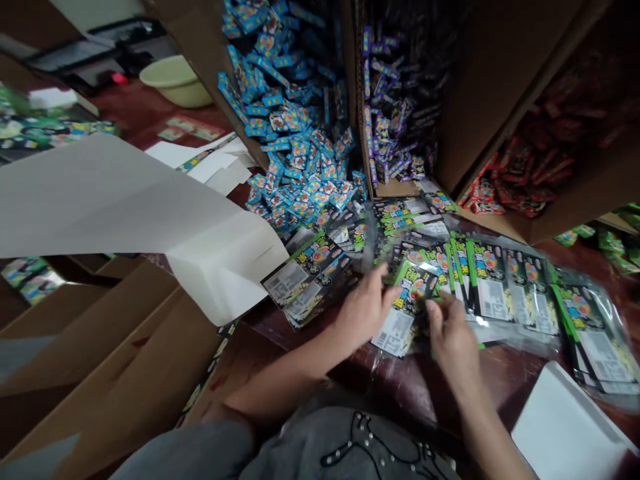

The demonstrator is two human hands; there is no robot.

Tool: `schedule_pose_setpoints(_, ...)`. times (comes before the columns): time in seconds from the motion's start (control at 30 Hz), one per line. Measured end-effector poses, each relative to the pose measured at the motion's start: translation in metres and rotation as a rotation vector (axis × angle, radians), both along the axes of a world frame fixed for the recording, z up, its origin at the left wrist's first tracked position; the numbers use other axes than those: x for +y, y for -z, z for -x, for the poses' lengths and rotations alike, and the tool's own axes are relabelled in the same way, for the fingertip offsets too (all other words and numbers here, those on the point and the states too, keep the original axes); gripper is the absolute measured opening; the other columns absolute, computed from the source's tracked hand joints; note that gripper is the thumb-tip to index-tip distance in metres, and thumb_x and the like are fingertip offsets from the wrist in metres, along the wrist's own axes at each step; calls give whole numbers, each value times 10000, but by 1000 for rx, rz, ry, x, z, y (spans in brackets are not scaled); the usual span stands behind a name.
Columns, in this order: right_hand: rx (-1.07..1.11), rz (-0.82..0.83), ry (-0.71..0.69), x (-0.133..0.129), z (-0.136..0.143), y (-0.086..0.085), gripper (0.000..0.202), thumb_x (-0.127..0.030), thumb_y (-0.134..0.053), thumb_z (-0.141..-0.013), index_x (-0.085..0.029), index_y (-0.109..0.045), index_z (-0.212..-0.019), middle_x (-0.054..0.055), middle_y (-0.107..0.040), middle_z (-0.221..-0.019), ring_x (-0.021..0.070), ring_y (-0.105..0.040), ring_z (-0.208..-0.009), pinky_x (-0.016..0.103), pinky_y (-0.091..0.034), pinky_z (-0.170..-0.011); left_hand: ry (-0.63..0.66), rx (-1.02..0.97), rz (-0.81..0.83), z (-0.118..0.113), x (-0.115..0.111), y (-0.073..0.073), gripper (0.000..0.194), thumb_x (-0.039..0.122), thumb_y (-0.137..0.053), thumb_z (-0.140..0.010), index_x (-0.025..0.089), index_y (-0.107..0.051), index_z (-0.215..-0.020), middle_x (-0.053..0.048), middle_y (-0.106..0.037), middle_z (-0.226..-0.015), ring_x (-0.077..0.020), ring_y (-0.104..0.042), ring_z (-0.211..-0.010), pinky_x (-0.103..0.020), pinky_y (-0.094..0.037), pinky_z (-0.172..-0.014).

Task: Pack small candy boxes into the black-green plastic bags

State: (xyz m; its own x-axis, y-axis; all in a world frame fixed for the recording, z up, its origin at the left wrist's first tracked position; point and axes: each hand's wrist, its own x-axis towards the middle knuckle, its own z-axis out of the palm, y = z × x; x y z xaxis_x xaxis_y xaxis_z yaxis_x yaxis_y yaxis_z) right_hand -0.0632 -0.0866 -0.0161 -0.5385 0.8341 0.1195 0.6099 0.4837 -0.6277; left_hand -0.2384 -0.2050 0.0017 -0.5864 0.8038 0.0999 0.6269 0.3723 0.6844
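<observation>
A flat black-and-green printed pouch (407, 310) lies between my two hands over the dark red table. My left hand (365, 303) grips its left edge, thumb and fingers against it. At its right edge my right hand (454, 337) is closed with thumb and forefinger together, slightly blurred. More pouches of the same kind (493, 283) overlap in a row beyond and to the right. Another small stack (307, 280) of them sits left of my left hand.
Behind the pouches stand cardboard boxes holding blue packets (295, 127), purple packets (393, 133) and red packets (525, 173). A large white sheet (125, 200) juts in from the left. A white box (565, 427) is at lower right. A pale basin (177, 83) stands farther back.
</observation>
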Motion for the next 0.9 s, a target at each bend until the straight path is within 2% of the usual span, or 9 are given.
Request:
schedule_pose_setpoints(0.07, 35, -104, -79, 32, 25, -21, 586, -666, -513, -1038, -201, -600, -1382, 167, -803, -1181, 348, -791, -1003, 481, -624, -803, -106, 218, -27, 53, 2, -21, 510, 405, -519, -1101, 144, -480, -1537, -230, -659, -1464, -358, -664, -1337, -529, -550, -1118)
schedule_pose_setpoints(0.17, 59, -235, -299, 84, 101, -46, 550, -516, -563, -1047, -149, -559, -1458, 182, -764, -1307, 327, -750, -1167, 503, -588, -1027, -221, 457, 87, 148, 17, -46, 464, 259, -524, -1065, 174, -557, -1520, -202, -653, -1456, -394, -574, -1399, -610, -451, -1178)
schedule_pose_setpoints(0.27, -143, -227, -339, 123, 200, -59, 560, -340, -572, -1039, -144, -475, -1555, 210, -653, -1519, 356, -661, -1351, 517, -543, -1097, -42, 522, 133, 228, 35, -50, 394, 187, -529, -1023, 245, -676, -1384, -116, -640, -1508, -369, -479, -1469, -650, -316, -1255)
schedule_pose_setpoints(0.4, -269, -84, -301, 152, 301, -64, 533, -286, -595, -1031, -55, -497, -1501, 281, -745, -1327, 369, -722, -1245, 512, -553, -1048, 228, 537, 246, 287, 49, -35, 298, 309, -524, -1025, 268, -735, -1231, -99, -590, -1558, -405, -473, -1435, -704, -300, -1234)
schedule_pose_setpoints(0.5, -232, -34, -308, 163, 328, -61, 431, -282, -490, -1083, -82, -552, -1460, 243, -762, -1314, 339, -741, -1211, 479, -568, -1018, 292, 515, 225, 307, 51, -29, 476, 623, -518, -1030, 231, -675, -1249, -109, -675, -1366, -354, -526, -1303, -691, -331, -1246)
schedule_pose_setpoints(0.6, -166, -34, -312, 168, 309, -57, 461, -287, -386, -1114, -155, -527, -1532, 188, -766, -1324, 336, -728, -1236, 506, -555, -1048, 273, 507, 164, 298, 47, -35, 847, 877, -595, -879, 180, -565, -1359, -112, -650, -1341, -350, -501, -1294, -687, -337, -1272)
schedule_pose_setpoints(0.67, -32, -54, -390, 167, 270, -54, 481, -251, -437, -1081, -180, -526, -1548, 157, -750, -1376, 320, -711, -1267, 504, -535, -1110, 261, 463, 79, 272, 41, -42, 982, 868, -701, -816, 199, -463, -1495, -105, -588, -1446, -340, -495, -1326, -628, -385, -1280)
schedule_pose_setpoints(0.77, 265, 16, -544, 157, 180, -53, 453, -302, -572, -1021, -200, -579, -1462, 107, -690, -1486, 269, -690, -1288, 432, -577, -1101, 327, 388, -49, 205, 28, -51, 1035, 690, -842, -793, 287, -376, -1625, -101, -528, -1495, -331, -516, -1355, -554, -493, -1227)
schedule_pose_setpoints(0.9, 401, 354, -380, 115, 45, -57, 423, -578, -647, -985, -277, -560, -1269, 74, -735, -1218, 215, -733, -888, 374, -659, -677, 490, 216, -201, 91, 15, -49, 938, 454, -877, -800, 332, -404, -1601, -117, -517, -1471, -344, -546, -1409, -545, -523, -1216)
